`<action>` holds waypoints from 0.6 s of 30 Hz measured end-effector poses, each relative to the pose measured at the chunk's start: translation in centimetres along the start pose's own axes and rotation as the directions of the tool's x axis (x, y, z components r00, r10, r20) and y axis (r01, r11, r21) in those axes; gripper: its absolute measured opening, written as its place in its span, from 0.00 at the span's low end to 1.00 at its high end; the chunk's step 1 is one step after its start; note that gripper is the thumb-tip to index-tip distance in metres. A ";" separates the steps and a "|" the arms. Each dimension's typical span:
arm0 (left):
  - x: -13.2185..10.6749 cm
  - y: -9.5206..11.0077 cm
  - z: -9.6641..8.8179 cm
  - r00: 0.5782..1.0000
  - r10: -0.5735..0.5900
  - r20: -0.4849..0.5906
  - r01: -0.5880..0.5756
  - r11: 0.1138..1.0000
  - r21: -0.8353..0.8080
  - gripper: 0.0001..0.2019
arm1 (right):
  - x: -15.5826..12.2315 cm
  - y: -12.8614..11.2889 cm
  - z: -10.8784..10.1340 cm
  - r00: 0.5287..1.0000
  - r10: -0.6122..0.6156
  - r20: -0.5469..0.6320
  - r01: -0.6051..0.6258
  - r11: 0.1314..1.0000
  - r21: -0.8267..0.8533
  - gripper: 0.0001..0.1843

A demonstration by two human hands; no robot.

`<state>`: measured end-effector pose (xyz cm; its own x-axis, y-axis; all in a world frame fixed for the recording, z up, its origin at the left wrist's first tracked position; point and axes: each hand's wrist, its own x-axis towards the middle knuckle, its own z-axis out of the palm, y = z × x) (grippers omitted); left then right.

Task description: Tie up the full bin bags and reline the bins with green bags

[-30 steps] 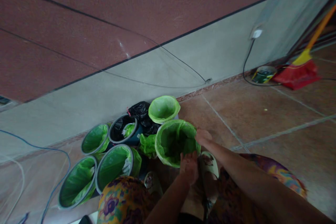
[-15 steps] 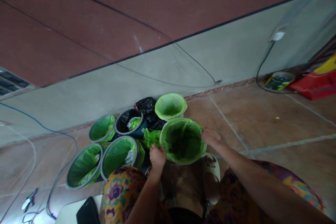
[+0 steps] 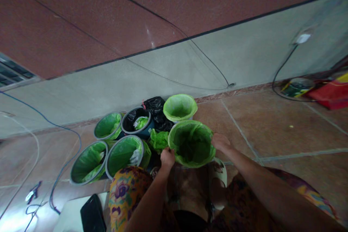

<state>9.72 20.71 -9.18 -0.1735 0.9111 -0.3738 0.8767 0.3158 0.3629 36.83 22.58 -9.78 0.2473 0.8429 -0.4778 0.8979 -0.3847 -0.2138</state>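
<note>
Nearest, at the lower left, a flat black phone (image 3: 92,214) lies on a pale, flat surface (image 3: 67,215) beside a knee covered in yellow-and-purple floral cloth (image 3: 122,190). A white open sandal (image 3: 223,174) stands on the brown tiled floor (image 3: 274,125), just below the right hand.

Between the forearms stands a round bin lined with translucent light-green plastic (image 3: 191,166), its mouth open and tipped toward the viewer, the liner folded over its rim. The left hand (image 3: 168,157) is at the left side of this rim, fingers drawn together at the liner's edge; whether they pinch the plastic cannot be told. The right hand (image 3: 220,141) touches the opposite side of the rim, its fingertips partly hidden, so its grip cannot be told either.

Just beyond the left hand sits a crumpled bright-green plastic bag (image 3: 159,140). To its left are three grey-rimmed round bins with green liners (image 3: 122,157) and a blue round bin with a black liner (image 3: 146,130), which holds crumpled green-and-white plastic (image 3: 140,123). A bunched black plastic bag (image 3: 155,105) leans between the blue bin and a smaller round bin with a light-green liner (image 3: 181,107), near the grey-and-red wall (image 3: 174,67).
</note>
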 end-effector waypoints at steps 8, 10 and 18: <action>-2.4 -2.1 2.8 0.994 -0.112 0.014 0.098 0.798 -0.595 0.12 | -2.2 -1.1 -2.9 0.975 -0.066 -0.211 0.048 0.995 -0.092 0.24; -3.2 -1.9 3.5 0.988 -0.141 0.068 0.149 0.725 -0.672 0.12 | -2.6 -2.2 -3.1 0.964 -0.175 -0.202 0.161 0.983 -0.083 0.22; -4.4 -1.6 4.0 0.975 -0.123 0.184 0.221 0.533 -0.817 0.12 | 1.1 -8.2 1.7 0.878 -0.449 0.167 0.465 0.882 -0.073 0.26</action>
<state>10.84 15.13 -11.51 -0.1945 0.8011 -0.5660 0.0625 0.5860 0.8079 29.10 25.99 -10.02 -0.2466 0.8500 -0.4656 0.9338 0.0798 -0.3489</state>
